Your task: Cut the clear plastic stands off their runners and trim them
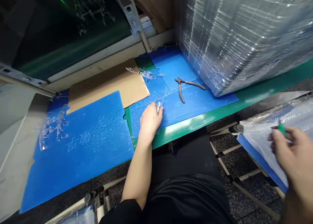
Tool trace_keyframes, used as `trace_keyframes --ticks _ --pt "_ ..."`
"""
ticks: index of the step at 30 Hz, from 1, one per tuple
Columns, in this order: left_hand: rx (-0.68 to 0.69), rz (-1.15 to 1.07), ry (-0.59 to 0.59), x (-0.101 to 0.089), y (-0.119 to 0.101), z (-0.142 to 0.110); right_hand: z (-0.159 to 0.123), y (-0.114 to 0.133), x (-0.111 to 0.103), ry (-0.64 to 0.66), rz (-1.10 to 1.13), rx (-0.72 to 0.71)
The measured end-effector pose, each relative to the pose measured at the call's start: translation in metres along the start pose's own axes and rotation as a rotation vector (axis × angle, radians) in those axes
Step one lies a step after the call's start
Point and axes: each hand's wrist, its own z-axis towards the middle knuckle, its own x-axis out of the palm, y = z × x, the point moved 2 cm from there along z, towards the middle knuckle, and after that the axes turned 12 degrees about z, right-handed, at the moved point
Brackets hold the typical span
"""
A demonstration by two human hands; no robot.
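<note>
My left hand rests on a blue corrugated plastic sheet, pinching a small clear plastic piece between its fingertips. Up and to the right of that hand lie dark metal side cutters with their jaws and handles on the blue sheet. At the far right, my right hand grips a small green-handled object, partly hidden by the fingers. It is over a clear plastic bag lying on a blue-edged sheet. Clear plastic scraps lie on the cardboard's edge.
A large plastic-wrapped stack of clear moulded parts stands on the green bench at the back right. Another blue sheet carries clear scraps. Brown cardboard lies behind it. A metal-framed window stands at the back.
</note>
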Motion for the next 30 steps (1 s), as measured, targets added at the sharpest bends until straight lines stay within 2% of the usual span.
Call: trace_keyframes --ticks 1,3,6,8,12,15,21,24,30 --pt "0.035 -0.113 0.005 0.0 0.004 -0.005 -0.005 0.023 0.018 0.071 0.069 0.006" --pt "0.127 -0.451 0.05 -0.003 0.013 -0.022 -0.019 0.07 0.053 0.307 0.216 -0.008" --pt "0.253 -0.912 0.11 -0.012 0.026 -0.056 -0.044 0.132 0.094 0.553 0.306 -0.134" --pt "0.295 -0.958 0.085 -0.019 0.036 -0.078 -0.056 0.163 0.112 0.64 0.28 -0.279" --pt "0.441 -0.815 -0.102 -0.034 0.057 -0.108 -0.067 0.209 0.132 0.758 0.277 -0.557" --pt "0.576 -0.72 -0.206 -0.04 0.07 -0.122 -0.072 0.23 0.138 0.835 0.238 -0.676" --pt "0.683 -0.535 -0.35 -0.036 0.08 -0.132 -0.086 0.251 0.134 0.914 0.143 -0.776" --pt "0.746 -0.465 -0.396 -0.032 0.081 -0.131 -0.092 0.255 0.132 0.933 0.094 -0.813" --pt "0.747 -0.425 -0.454 -0.031 0.078 -0.129 -0.099 0.25 0.131 0.962 0.036 -0.8"
